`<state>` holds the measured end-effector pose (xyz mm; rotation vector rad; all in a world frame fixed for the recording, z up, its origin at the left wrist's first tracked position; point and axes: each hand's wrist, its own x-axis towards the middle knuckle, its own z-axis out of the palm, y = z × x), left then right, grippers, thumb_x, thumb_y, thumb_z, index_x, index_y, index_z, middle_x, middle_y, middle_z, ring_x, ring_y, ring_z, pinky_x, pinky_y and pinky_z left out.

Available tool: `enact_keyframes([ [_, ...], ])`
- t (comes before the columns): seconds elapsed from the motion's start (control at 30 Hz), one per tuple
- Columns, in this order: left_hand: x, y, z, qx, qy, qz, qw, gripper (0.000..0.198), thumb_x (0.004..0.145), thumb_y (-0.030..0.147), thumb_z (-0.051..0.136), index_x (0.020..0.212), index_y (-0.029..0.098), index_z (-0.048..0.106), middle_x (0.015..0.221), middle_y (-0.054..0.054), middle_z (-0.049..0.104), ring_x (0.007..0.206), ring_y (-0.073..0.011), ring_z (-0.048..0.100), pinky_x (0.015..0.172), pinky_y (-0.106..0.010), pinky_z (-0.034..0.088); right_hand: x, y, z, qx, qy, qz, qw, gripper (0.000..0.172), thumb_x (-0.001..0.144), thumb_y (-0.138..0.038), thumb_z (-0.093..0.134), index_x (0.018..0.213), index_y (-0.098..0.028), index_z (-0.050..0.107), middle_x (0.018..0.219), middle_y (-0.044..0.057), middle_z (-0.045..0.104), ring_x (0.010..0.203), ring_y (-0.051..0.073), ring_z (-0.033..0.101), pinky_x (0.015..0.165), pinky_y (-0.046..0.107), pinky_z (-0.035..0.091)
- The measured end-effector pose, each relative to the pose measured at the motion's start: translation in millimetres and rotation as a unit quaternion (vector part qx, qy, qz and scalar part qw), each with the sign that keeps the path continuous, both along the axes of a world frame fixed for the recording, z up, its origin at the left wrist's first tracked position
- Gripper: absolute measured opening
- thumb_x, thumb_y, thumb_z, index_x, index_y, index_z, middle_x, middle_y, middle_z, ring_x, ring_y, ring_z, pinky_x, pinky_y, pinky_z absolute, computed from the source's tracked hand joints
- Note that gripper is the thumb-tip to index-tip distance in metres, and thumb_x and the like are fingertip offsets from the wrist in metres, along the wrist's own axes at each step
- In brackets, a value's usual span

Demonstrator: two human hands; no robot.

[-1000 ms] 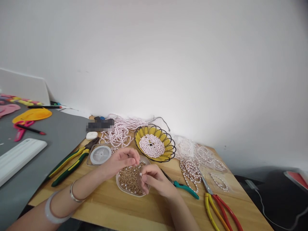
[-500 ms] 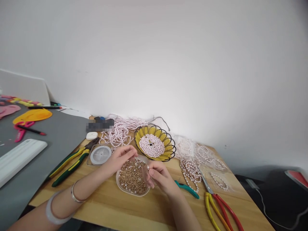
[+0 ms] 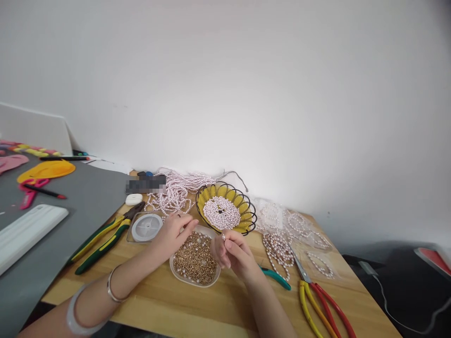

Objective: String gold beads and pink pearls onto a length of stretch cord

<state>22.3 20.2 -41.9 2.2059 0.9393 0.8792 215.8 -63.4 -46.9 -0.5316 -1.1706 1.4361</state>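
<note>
My right hand (image 3: 234, 256) is closed, thumb and fingertip pinching a small pale pearl bead (image 3: 223, 237) above the right edge of a clear plastic tub. That tub (image 3: 186, 282) holds many tiny gold beads (image 3: 197, 260) with a few white pearls among them. Over the tub's upper left side is my left hand (image 3: 176, 232), its fingers bent and drawn together; whatever they hold, if anything, is too small to make out. Behind both hands stands a yellow basket with a black wire rim (image 3: 251, 211), filled with pale pink beads (image 3: 221, 213).
Green-yellow pliers (image 3: 105, 239) and a spool of clear line (image 3: 147, 227) lie left. Pink bead strands (image 3: 172, 195) are heaped behind. To the right are teal-handled pliers (image 3: 276, 277), beaded strands (image 3: 278, 249), bagged bracelets (image 3: 299, 223) and red-and-yellow-handled tools (image 3: 322, 300).
My left hand has shifted slightly left and turned, away from the right hand. My right hand has risen a little, still pinching the bead.
</note>
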Motion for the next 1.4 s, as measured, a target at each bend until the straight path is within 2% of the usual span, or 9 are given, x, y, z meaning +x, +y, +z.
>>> enact_keyframes([
  [0.27, -5.4, 4.6, -12.4, 0.225, 0.233, -0.065, 0.944, 0.012, 0.096, 0.009, 0.058, 0.095, 0.018, 0.066, 0.096, -0.005, 0.069, 0.093, -0.0253, 0.058, 0.084, -0.037, 0.034, -1.9, 0.6, -1.9, -0.020, -0.013, -0.015, 1.000, 0.037, 0.093, -0.048, 0.068, 0.070, -0.020, 0.060, 0.048, -0.007, 0.041, 0.046, 0.012, 0.039, 0.049, 0.025, 0.032],
  [0.47, -3.8, -0.7, -8.3, 0.261, 0.282, -0.053, 0.922, 0.018, 0.096, 0.003, 0.058, 0.096, 0.017, 0.068, 0.093, -0.007, 0.071, 0.093, -0.0263, 0.059, 0.084, -0.039, 0.032, -3.3, 1.0, -0.7, -0.016, -0.010, -0.011, 1.000, 0.037, 0.093, -0.048, 0.069, 0.070, -0.020, 0.060, 0.048, -0.007, 0.042, 0.046, 0.012, 0.038, 0.050, 0.025, 0.032],
  [0.63, -4.2, 0.2, -11.8, 0.251, 0.268, -0.046, 0.929, 0.020, 0.095, 0.002, 0.053, 0.092, 0.018, 0.065, 0.093, -0.007, 0.071, 0.092, -0.0263, 0.059, 0.086, -0.040, 0.034, -3.4, 0.6, -1.7, -0.017, -0.023, -0.003, 1.000, 0.037, 0.094, -0.047, 0.068, 0.071, -0.019, 0.061, 0.049, -0.007, 0.044, 0.047, 0.011, 0.040, 0.051, 0.025, 0.033],
  [0.77, -3.0, 1.6, -9.4, 0.155, 0.182, -0.054, 0.969, 0.019, 0.087, 0.002, 0.055, 0.092, 0.018, 0.064, 0.095, -0.006, 0.070, 0.091, -0.0250, 0.062, 0.087, -0.039, 0.040, -1.8, 1.5, -4.3, -0.015, -0.020, 0.005, 1.000, 0.037, 0.094, -0.046, 0.068, 0.071, -0.018, 0.061, 0.049, -0.007, 0.044, 0.047, 0.011, 0.040, 0.051, 0.024, 0.033],
  [0.87, -2.0, 0.8, 1.8, -0.052, 0.041, -0.085, 0.994, 0.011, 0.086, 0.013, 0.060, 0.093, 0.018, 0.067, 0.091, -0.004, 0.069, 0.083, -0.0218, 0.063, 0.076, -0.033, 0.046, -1.2, 1.8, -5.1, -0.020, -0.024, 0.006, 0.999, 0.038, 0.094, -0.047, 0.068, 0.071, -0.018, 0.061, 0.049, -0.007, 0.044, 0.047, 0.011, 0.040, 0.050, 0.024, 0.033],
  [0.97, -2.1, -0.8, 12.6, -0.253, -0.112, -0.141, 0.951, 0.014, 0.087, 0.031, 0.067, 0.088, 0.017, 0.067, 0.076, -0.001, 0.065, 0.067, -0.0159, 0.059, 0.062, -0.026, 0.045, -1.2, 1.5, -6.4, -0.014, -0.022, 0.014, 1.000, 0.036, 0.095, -0.045, 0.068, 0.072, -0.018, 0.062, 0.050, -0.007, 0.044, 0.047, 0.011, 0.040, 0.050, 0.024, 0.033],
  [1.03, -2.4, -1.5, 15.2, -0.321, -0.184, -0.151, 0.917, 0.022, 0.085, 0.038, 0.073, 0.087, 0.016, 0.068, 0.071, 0.001, 0.063, 0.061, -0.0126, 0.056, 0.059, -0.025, 0.045, -1.1, 1.3, -8.1, -0.012, -0.015, 0.025, 1.000, 0.034, 0.096, -0.043, 0.067, 0.073, -0.018, 0.063, 0.050, -0.006, 0.045, 0.047, 0.011, 0.040, 0.050, 0.024, 0.033],
  [1.2, -1.9, -1.6, 11.8, -0.358, -0.276, -0.147, 0.880, 0.030, 0.076, 0.040, 0.086, 0.086, 0.015, 0.072, 0.077, -0.001, 0.068, 0.067, -0.0118, 0.063, 0.065, -0.023, 0.053, 0.1, 0.8, -13.1, -0.027, -0.023, 0.065, 0.997, 0.034, 0.095, -0.042, 0.069, 0.073, -0.017, 0.065, 0.050, -0.006, 0.047, 0.048, 0.011, 0.043, 0.052, 0.024, 0.035],
  [1.4, -0.8, -2.8, 11.0, -0.341, -0.298, -0.143, 0.880, 0.024, 0.078, 0.035, 0.087, 0.088, 0.016, 0.077, 0.081, -0.002, 0.073, 0.071, -0.0108, 0.066, 0.069, -0.021, 0.055, 0.5, -0.2, -11.8, -0.043, -0.036, 0.081, 0.995, 0.034, 0.094, -0.043, 0.071, 0.072, -0.017, 0.065, 0.051, -0.006, 0.048, 0.047, 0.010, 0.042, 0.051, 0.025, 0.032],
])
